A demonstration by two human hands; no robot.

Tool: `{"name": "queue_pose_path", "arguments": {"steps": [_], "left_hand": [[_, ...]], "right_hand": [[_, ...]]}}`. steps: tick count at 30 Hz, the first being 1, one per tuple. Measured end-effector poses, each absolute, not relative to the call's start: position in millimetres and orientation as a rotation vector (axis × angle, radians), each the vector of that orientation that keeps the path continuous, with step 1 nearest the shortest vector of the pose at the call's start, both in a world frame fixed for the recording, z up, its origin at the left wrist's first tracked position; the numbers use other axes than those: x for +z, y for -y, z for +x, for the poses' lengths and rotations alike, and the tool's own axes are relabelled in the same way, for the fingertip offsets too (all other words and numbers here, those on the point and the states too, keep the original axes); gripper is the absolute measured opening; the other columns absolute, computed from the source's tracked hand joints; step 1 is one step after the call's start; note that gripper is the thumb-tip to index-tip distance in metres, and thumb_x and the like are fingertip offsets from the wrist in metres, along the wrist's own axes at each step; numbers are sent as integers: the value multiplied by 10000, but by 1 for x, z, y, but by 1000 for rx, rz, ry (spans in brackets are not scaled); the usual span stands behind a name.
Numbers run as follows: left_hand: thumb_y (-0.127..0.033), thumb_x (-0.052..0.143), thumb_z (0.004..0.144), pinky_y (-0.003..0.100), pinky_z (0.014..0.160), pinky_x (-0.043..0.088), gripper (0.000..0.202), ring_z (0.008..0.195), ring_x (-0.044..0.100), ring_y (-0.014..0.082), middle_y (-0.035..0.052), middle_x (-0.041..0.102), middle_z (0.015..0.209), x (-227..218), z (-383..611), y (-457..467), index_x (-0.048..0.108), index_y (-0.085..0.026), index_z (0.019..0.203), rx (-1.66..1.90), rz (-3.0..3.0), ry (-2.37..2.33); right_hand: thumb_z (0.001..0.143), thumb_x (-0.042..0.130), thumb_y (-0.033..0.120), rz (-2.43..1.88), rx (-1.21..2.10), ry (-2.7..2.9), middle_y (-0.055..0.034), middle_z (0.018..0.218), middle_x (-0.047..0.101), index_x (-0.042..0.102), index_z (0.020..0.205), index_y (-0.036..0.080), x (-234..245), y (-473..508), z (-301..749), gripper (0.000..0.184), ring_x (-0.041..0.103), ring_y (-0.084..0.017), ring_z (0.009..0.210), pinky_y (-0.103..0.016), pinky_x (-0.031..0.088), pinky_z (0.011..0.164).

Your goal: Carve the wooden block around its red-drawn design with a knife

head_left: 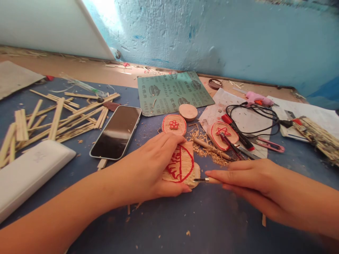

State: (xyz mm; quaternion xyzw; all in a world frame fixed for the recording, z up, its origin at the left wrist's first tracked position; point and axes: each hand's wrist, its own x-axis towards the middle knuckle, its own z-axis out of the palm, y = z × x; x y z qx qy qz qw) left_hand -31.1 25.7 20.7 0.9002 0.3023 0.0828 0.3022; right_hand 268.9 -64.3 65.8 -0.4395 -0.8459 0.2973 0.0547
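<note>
Wood (188,162), red-marked: lying on the worktop (209,225), just nearer than the flower-marked disc (181,123). Left grip (156,164): spread over the wood, grasping it, thumb along the near edge. Right grip (251,180): closed round the chisel (207,180), blade at the wood's right edge. Handling, presumably: light, stiff, dry, may split; best held left, clear of the blade.

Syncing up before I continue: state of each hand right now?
Left hand: closed on the red-marked wood piece, steadying it.
Right hand: closed around the wood-handled carving tool.
</note>
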Motion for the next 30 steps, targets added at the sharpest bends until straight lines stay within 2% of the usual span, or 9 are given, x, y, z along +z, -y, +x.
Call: {"name": "queue_pose_path", "arguments": {"steps": [4, 9, 11, 15, 18, 21, 23, 26, 30], "left_hand": [[-671, 808, 878, 594, 1260, 452, 896, 1460, 568, 417, 222, 579, 1545, 21, -30, -26, 444, -178, 1531, 169, 2401, -805], [-642, 815, 889, 562, 1264, 456, 858, 1472, 559, 400, 213, 579, 1539, 23, -29, -26, 458, -178, 1516, 196, 2411, -799], [-648, 815, 885, 564, 1266, 454, 873, 1467, 564, 403, 220, 587, 1528, 24, -30, -25, 452, -168, 1518, 177, 2406, -804], [-649, 816, 879, 547, 1254, 473, 873, 1446, 586, 396, 211, 610, 1502, 24, -31, -24, 455, -171, 1514, 181, 2396, -795], [-648, 816, 883, 557, 1252, 475, 871, 1455, 579, 396, 210, 607, 1513, 22, -31, -24, 453, -173, 1516, 210, 2414, -784], [-646, 831, 872, 557, 1251, 478, 890, 1443, 591, 395, 206, 610, 1516, 21, -31, -24, 454, -172, 1524, 222, 2414, -783], [-647, 836, 866, 560, 1246, 483, 892, 1435, 598, 400, 206, 615, 1511, 21, -32, -24, 461, -171, 1520, 209, 2409, -789], [-667, 805, 891, 568, 1246, 481, 887, 1449, 586, 401, 212, 603, 1525, 21, -32, -25, 443, -174, 1532, 204, 2429, -781], [-672, 804, 891, 558, 1243, 484, 901, 1444, 587, 393, 214, 597, 1521, 22, -31, -26, 434, -170, 1541, 200, 2427, -775]], "right_hand": [[1089, 457, 183, -1318, 825, 2616, -90, 1241, 834, 699, 1512, 301, 67, 67, 269, 501, 843, -233, 928, -264, 643, 637], [1122, 519, 330, -1539, 1233, 2307, -7, 898, 839, 748, 1459, 358, 64, 67, 267, 408, 817, -201, 780, -246, 639, 618], [1123, 533, 366, -1588, 1258, 2251, -5, 872, 835, 758, 1447, 356, 63, 68, 266, 395, 808, -194, 756, -244, 638, 618], [1098, 509, 243, -1418, 925, 2460, -54, 1161, 841, 731, 1469, 343, 62, 71, 266, 444, 817, -209, 917, -273, 645, 726], [1029, 460, 89, -1311, 668, 2627, -63, 1125, 823, 659, 1534, 311, 63, 78, 267, 587, 787, -193, 822, -263, 594, 628], [957, 489, 55, -1222, 401, 2712, -83, 1123, 816, 584, 1597, 255, 62, 87, 267, 677, 763, -225, 802, -324, 590, 643], [959, 479, 49, -1248, 426, 2687, -72, 1095, 816, 595, 1581, 254, 61, 91, 265, 665, 754, -212, 778, -322, 590, 639], [1051, 457, 136, -1415, 680, 2518, -38, 1075, 828, 691, 1481, 313, 61, 88, 259, 520, 781, -185, 804, -279, 609, 648], [1118, 528, 422, -1610, 1122, 2241, 3, 892, 837, 806, 1330, 350, 68, 76, 254, 356, 793, -176, 751, -255, 626, 637]]}}
